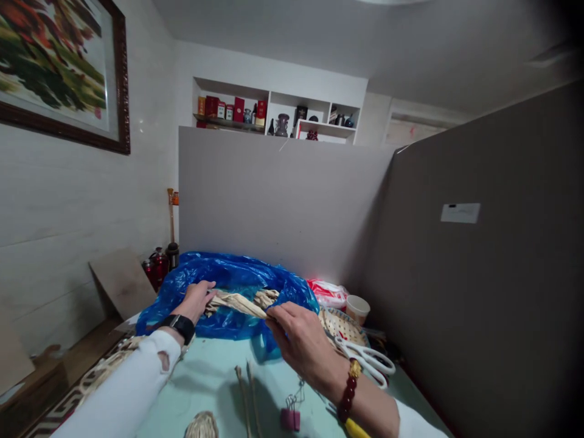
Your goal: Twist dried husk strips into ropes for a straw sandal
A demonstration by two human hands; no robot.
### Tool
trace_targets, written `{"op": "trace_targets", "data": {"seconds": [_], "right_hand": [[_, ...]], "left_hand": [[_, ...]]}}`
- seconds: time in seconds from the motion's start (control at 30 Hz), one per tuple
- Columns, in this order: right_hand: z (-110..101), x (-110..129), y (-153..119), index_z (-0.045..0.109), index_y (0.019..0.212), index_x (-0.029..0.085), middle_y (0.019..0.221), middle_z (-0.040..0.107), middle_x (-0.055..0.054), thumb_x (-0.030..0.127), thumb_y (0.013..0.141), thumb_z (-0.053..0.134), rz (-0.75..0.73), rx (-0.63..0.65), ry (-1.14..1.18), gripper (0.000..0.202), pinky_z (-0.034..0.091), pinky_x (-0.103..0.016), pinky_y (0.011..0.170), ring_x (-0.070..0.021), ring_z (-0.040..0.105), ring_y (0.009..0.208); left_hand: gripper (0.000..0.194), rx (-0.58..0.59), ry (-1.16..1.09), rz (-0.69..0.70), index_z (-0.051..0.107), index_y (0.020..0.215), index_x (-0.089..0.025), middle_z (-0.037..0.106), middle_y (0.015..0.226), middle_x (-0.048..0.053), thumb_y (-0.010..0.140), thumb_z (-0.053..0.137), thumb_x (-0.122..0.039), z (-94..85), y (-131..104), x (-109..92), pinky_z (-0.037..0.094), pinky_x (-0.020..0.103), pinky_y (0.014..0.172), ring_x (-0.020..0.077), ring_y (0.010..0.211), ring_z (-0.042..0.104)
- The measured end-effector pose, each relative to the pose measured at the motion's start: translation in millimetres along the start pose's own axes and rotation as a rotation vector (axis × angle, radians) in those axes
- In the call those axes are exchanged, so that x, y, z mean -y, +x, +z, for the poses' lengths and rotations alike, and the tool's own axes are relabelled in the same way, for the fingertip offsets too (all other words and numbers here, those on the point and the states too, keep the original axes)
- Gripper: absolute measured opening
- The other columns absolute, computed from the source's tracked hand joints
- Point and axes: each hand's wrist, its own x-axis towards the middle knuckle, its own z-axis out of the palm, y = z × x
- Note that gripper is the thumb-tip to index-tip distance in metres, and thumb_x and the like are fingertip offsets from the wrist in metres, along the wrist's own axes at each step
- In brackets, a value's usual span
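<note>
My right hand is closed, pinching one end of a pale, dried strip that looks like corn husk. The strip stretches leftward to my left hand, whose curled fingers hold its other end; their tips are partly hidden. Both hands are over the front of a crumpled blue plastic bag. Another wrinkled husk piece lies inside the bag, just behind the strip. White-handled scissors lie beyond my right wrist.
On the pale green tabletop lie a purple binder clip, two thin twisted cords and a fibre bundle. A woven basket and a paper cup stand at right. Grey partitions rise behind.
</note>
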Motion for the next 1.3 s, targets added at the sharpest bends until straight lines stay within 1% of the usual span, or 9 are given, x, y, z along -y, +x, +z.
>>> {"op": "trace_targets", "data": {"seconds": [0.1,0.27,0.43,0.63,0.8,0.93,1.03,1.17,1.3], "right_hand": [[1.4,3.8,-10.0,0.061,0.084,0.018,0.074,0.062,-0.005,0.024,0.097,0.042,0.042,-0.012,-0.069,0.024,0.027,-0.027,0.059,-0.0156,0.051,0.064],[10.0,13.3,-23.2,0.059,0.085,0.018,0.072,0.063,-0.004,0.02,0.096,0.043,0.117,0.009,-0.099,0.02,0.019,-0.028,0.055,-0.0139,0.049,0.057],[21.0,29.8,-36.4,0.058,0.081,0.018,0.069,0.066,-0.003,0.015,0.09,0.049,0.071,0.149,-0.018,0.013,0.022,-0.026,0.053,-0.0134,0.054,0.056],[23.3,38.9,-30.1,0.062,0.077,0.017,0.068,0.071,-0.001,0.015,0.093,0.049,0.074,0.32,0.139,0.021,0.036,-0.019,0.054,-0.0107,0.063,0.056],[29.5,12.3,20.5,0.067,0.078,0.016,0.071,0.072,0.0,0.034,0.104,0.032,0.109,0.438,0.177,0.047,0.045,-0.017,0.057,-0.0093,0.067,0.06],[59.5,-26.9,69.9,0.065,0.101,0.013,0.098,0.068,-0.006,0.033,0.098,0.052,0.237,0.392,-0.015,0.024,0.054,-0.036,0.079,-0.0174,0.066,0.087],[94.3,-44.2,91.9,0.06,0.115,0.015,0.113,0.063,-0.008,0.033,0.094,0.059,0.288,0.433,-0.13,0.028,0.054,-0.041,0.083,-0.0207,0.064,0.096],[130.1,-49.0,100.8,0.058,0.119,0.015,0.119,0.061,-0.009,0.032,0.094,0.059,0.279,0.459,-0.198,0.03,0.054,-0.042,0.085,-0.0222,0.063,0.1],[133.4,-54.0,102.5,0.059,0.119,0.015,0.12,0.06,-0.01,0.032,0.094,0.058,0.276,0.411,-0.184,0.03,0.053,-0.043,0.087,-0.0225,0.062,0.102]], "left_hand": [[0.033,0.091,0.106,-0.055,0.057,0.121,-0.018,0.061,0.122,0.009,0.091,0.061,-0.031,-10.5,-19.2,-2.9,0.055,0.044,0.083,0.0231,0.1,0.064],[0.025,0.428,0.161,-0.101,0.064,0.103,-0.014,0.068,0.095,0.004,0.093,0.058,-0.036,-25.7,-88.0,-1.4,0.056,0.032,0.065,0.0148,0.073,0.065],[0.005,0.461,0.137,0.019,0.065,0.089,-0.012,0.065,0.079,-0.002,0.09,0.062,-0.016,-39.6,-123.7,4.8,0.051,0.023,0.057,0.0097,0.063,0.06],[0.004,0.304,0.129,0.136,0.065,0.092,-0.013,0.064,0.078,-0.003,0.088,0.064,-0.014,-51.5,-104.1,17.7,0.052,0.024,0.056,0.0099,0.061,0.06],[0.008,0.23,0.055,0.13,0.064,0.094,-0.013,0.068,0.088,0.001,0.09,0.062,-0.02,-53.5,-82.1,29.0,0.056,0.032,0.068,0.0142,0.074,0.066],[0.011,0.154,-0.004,0.113,0.063,0.095,-0.014,0.067,0.087,0.0,0.092,0.06,-0.024,-58.1,-66.6,37.4,0.056,0.03,0.065,0.0132,0.071,0.065],[0.011,0.092,-0.023,0.094,0.063,0.093,-0.014,0.063,0.078,-0.002,0.093,0.059,-0.025,-63.4,-57.8,44.5,0.051,0.024,0.054,0.0097,0.059,0.059],[0.014,0.035,-0.065,0.041,0.062,0.092,-0.014,0.058,0.071,-0.005,0.094,0.057,-0.027,-67.2,-51.8,54.2,0.047,0.021,0.046,0.0068,0.05,0.052],[0.016,0.016,-0.089,-0.036,0.06,0.09,-0.014,0.056,0.068,-0.006,0.095,0.056,-0.029,-65.9,-51.6,58.3,0.04,0.017,0.04,0.0049,0.045,0.047]]}}
